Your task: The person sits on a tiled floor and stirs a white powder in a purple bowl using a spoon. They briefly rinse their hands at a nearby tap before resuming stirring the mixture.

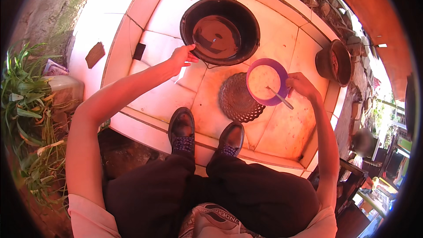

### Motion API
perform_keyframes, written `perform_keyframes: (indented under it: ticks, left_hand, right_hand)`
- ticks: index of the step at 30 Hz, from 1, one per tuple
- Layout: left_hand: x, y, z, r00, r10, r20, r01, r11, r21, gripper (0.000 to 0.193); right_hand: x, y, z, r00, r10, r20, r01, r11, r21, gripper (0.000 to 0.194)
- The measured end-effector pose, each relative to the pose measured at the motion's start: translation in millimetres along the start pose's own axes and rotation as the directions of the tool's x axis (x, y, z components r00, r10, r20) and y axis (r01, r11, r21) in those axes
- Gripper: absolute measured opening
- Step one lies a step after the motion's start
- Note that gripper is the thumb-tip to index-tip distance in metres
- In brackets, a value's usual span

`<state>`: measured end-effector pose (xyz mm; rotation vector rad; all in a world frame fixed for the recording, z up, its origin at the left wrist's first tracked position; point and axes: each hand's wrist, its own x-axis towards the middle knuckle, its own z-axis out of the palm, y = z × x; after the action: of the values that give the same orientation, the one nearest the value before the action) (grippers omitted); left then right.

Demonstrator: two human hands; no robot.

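My left hand [183,59] is at the near-left rim of a round black basin [246,33], thumb at the edge and fingers along the outer wall. Some liquid [216,36] lies in the bottom of that basin, reflecting light. In my right hand [302,84] is the rim of a purple bowl [283,78], which holds a pale, creamy mixture [262,81]. A metal spoon [282,99] leans in the bowl, its handle sticking out over the near rim. Partly under the bowl's outline, a dark woven-pattern plate or basket [234,97] rests on the tiles.
My shoes [181,129] stand at the near edge of a white-tiled basin floor [211,82] with a raised rim. A smaller dark pot [332,62] sits on the right ledge. Plants [29,115] and a translucent container [67,89] are at left; a stone wall [355,46] borders the right.
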<state>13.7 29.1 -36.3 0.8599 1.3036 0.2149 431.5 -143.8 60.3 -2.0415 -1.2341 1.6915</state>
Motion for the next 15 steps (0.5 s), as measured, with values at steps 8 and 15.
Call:
perform_keyframes:
  ticks: [8,15]
  left_hand:
    - [-52.4,-14.2,-16.9,0.997,-0.079,-0.017,0.08,0.991,0.109,0.066]
    - [-107.9,34.2,-26.3,0.937,-0.236,0.259,0.038,0.803,0.594,0.111]
  right_hand:
    - [10.7,-85.5,26.8,0.972,-0.229,0.048,0.23,0.973,-0.005,0.029]
    - [57.9,-117.7,54.3,0.934,-0.296,0.203,0.321,0.941,-0.109,0.033]
